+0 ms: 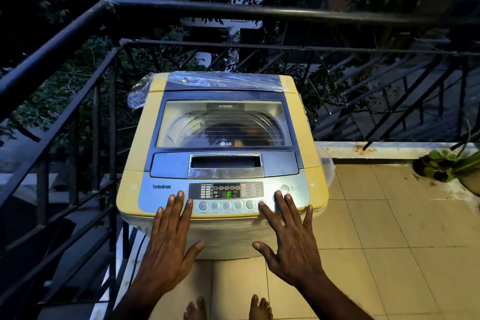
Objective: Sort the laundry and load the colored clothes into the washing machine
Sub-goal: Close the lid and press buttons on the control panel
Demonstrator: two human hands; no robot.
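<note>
Drum contents behind washing machine (223,138) lid: dark, unreadable. Button labels (226,212) too small. Potted plant (449,166) cut by right edge. Forearms, feet (228,309) cut at bottom.

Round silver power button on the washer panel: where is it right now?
In the head view, the round silver power button sits at the panel's right end, right of the green-lit display, just beyond the right hand fingertips.

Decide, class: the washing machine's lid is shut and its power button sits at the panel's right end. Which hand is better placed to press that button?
Probably the right hand. Its straight fingers lie on the control panel just below the power button. The left hand rests at the panel's opposite end, under the TurboDrum label.
</note>
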